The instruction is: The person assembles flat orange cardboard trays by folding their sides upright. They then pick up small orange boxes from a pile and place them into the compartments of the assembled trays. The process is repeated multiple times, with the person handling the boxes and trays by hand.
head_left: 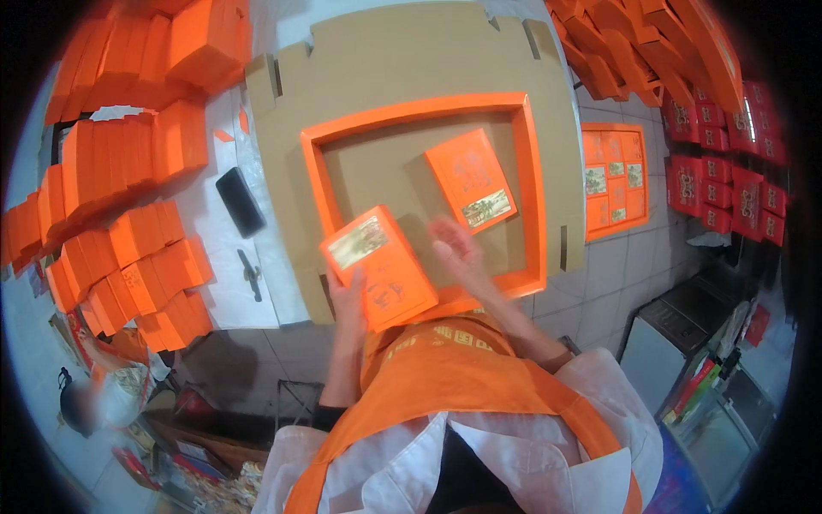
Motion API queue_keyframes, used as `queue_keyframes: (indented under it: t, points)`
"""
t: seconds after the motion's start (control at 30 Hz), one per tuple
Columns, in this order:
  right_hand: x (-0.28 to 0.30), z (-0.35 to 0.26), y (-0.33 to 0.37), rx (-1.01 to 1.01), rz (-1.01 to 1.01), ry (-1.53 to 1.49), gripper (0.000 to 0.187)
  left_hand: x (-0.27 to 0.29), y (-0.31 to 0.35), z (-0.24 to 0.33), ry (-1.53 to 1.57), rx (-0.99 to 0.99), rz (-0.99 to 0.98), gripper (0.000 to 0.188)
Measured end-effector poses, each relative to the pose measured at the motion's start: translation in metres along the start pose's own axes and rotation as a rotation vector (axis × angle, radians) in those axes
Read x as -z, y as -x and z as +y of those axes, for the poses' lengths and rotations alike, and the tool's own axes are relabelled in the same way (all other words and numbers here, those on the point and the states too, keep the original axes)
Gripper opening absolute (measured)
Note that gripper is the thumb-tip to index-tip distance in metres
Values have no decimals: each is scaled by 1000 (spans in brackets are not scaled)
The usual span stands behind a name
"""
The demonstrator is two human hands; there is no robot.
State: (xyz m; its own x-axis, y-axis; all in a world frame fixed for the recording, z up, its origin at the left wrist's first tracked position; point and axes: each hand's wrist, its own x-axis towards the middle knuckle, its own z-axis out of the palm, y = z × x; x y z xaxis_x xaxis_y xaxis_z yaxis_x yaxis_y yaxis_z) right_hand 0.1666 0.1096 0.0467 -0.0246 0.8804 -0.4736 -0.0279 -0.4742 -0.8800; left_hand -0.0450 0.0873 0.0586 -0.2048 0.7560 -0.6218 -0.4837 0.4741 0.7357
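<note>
Left grip (348, 295) pinches an orange box (385, 267) over an orange frame's rim (534, 188), right grip (460, 255) empty, loosely spread; seemingly mid-placement, calling for squared lowering.

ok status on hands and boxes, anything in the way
Left hand holding one orange box. Right hand empty, near second box. Second box inside orange frame. No obstruction seen.

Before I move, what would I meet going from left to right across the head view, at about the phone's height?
Rows of orange boxes → black phone → orange box in the left hand → orange box lying inside the frame → filled orange tray → red boxes.
</note>
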Motion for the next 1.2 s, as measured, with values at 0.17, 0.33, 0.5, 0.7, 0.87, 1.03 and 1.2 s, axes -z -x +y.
queue_keyframes:
  t: [0.17, 0.33, 0.5, 0.7, 0.87, 1.03, 1.2]
  points:
    - [72, -9, -24, 202, 265, 1117, 86, -23, -2, -14, -156, 45, -74, 70]
    - [71, 8, -31, 56, 178, 917, 90, -35, 2, -27, -212, 112, -66, 69]
    - [36, 22, -63, 191, 312, 682, 88, -11, 0, -35, -167, 57, -64, 70]
    - [32, 30, -80, 248, 256, 536, 81, -23, 9, -26, -272, 249, -222, 75]
    - [53, 5, -55, -91, 55, 374, 80, -49, -14, -15, -527, 304, -628, 70]
    - [63, -17, -5, -196, -412, 92, 77, -97, -41, 43, -987, -19, -1153, 64]
    - [40, -4, 49, -390, 86, -517, 58, -111, -38, 62, -1183, -791, -585, 58]
